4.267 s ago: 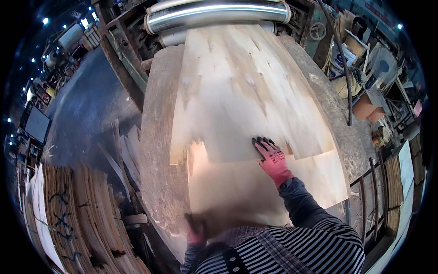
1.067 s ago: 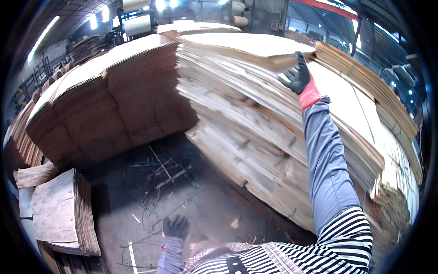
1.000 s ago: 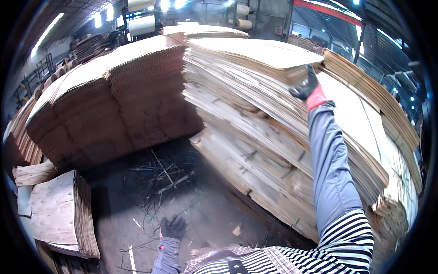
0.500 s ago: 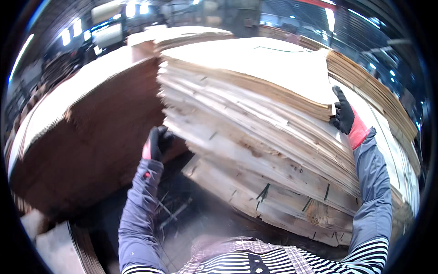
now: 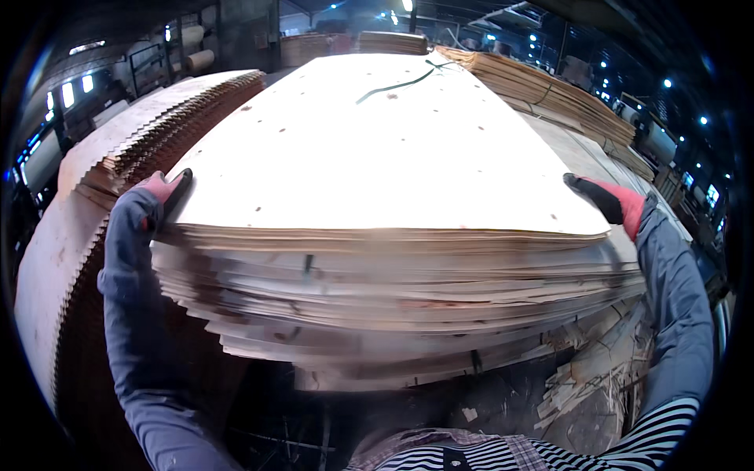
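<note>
A tall stack of wood veneer sheets (image 5: 369,157) stands in front of me. Its top sheet is pale, with small brown knots, and a dark green strap (image 5: 397,84) lies loose near its far edge. The upper layers form a neat, even bundle (image 5: 393,239); below it the sheets are ragged and uneven. My left hand (image 5: 169,192), in a black and red glove, grips the bundle's left edge with the thumb on top. On the opposite edge my right hand (image 5: 605,198), gloved alike, grips the right side. The fingers under both edges are mostly hidden.
On the left stands a stack of sheets with jagged edges (image 5: 59,259). Behind to the right lie more veneer piles (image 5: 542,86). Broken veneer strips (image 5: 593,369) lie low at the right, by my right forearm. Another flat stack (image 5: 393,41) stands farther back.
My view has turned so the stack faces me squarely. My left hand has moved from beside the stack's near corner onto its left edge; my right hand stays at the right edge.
</note>
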Demonstrator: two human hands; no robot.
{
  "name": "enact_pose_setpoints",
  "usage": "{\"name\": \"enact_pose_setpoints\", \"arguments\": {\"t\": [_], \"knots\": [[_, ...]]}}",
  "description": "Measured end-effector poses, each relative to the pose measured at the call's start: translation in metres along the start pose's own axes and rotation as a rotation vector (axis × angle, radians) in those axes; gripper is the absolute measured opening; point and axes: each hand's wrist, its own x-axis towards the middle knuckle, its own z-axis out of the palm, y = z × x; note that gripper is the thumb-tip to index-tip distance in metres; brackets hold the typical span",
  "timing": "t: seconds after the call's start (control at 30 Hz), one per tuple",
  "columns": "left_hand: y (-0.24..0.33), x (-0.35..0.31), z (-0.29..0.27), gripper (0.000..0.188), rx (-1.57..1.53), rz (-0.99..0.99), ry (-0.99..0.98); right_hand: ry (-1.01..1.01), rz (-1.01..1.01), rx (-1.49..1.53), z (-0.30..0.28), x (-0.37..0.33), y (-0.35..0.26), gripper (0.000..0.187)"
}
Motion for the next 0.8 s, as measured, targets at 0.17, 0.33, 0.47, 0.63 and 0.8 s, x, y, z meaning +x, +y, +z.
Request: {"name": "enact_pose_setpoints", "arguments": {"t": [0.17, 0.33, 0.47, 0.63, 0.8], "knots": [[0.013, -0.002, 0.005, 0.085, -0.083, 0.13, 0.026, 0.187, 0.323, 0.118, 0.0, -0.014, -0.008, 0.064], [0.015, 0.002, 0.02, 0.068, -0.096, 0.13, 0.111, 0.294, 0.197, -0.063, 0.01, 0.01, 0.027, 0.069], [0.006, -0.009, 0.01, 0.06, -0.15, 0.129, 0.171, 0.436, 0.067, -0.619, 0.02, -0.003, 0.012, 0.068], [-0.079, 0.035, 0.019, 0.059, -0.165, 0.173, 0.187, 0.5, 0.057, -0.618, 0.064, -0.006, 0.005, 0.067], [-0.111, -0.036, 0.019, 0.061, -0.202, 0.23, 0.188, 0.647, 0.154, -0.644, 0.093, -0.127, 0.016, 0.07]]}}
